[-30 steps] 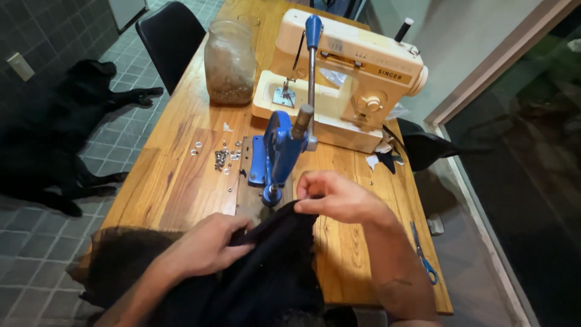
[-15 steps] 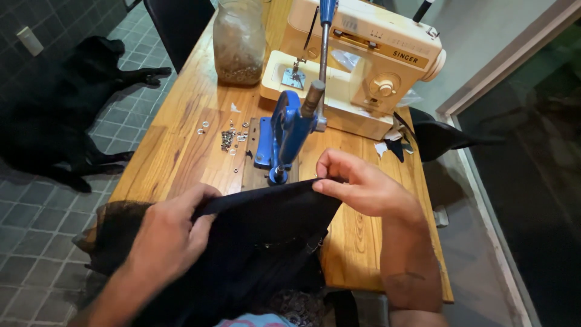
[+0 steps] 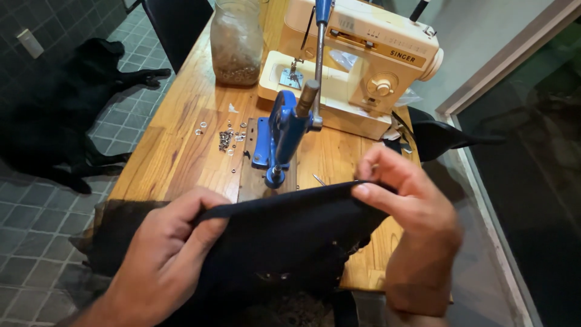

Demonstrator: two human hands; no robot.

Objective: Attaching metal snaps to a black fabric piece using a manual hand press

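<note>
Both my hands hold a piece of black fabric (image 3: 284, 236) stretched by its top edge, just in front of a blue hand press (image 3: 284, 136) on the wooden table (image 3: 175, 151). My left hand (image 3: 166, 254) pinches the edge at the left with thumb and fingers. My right hand (image 3: 408, 209) grips the same edge at the right. The press stands on a dark base plate with its lever raised. Small metal eyelets (image 3: 227, 139) lie scattered to the left of the press.
A cream sewing machine (image 3: 357, 63) stands behind the press, a large glass jar (image 3: 236, 42) to its left. A black dog (image 3: 60, 115) lies on the tiled floor at left. A black chair (image 3: 178, 24) stands at the far end. Black scraps (image 3: 442, 136) lie at the right edge.
My hands have pulled the fabric edge apart and toward me, away from the press head. My right hand has shifted right. The view has moved closer to the table.
</note>
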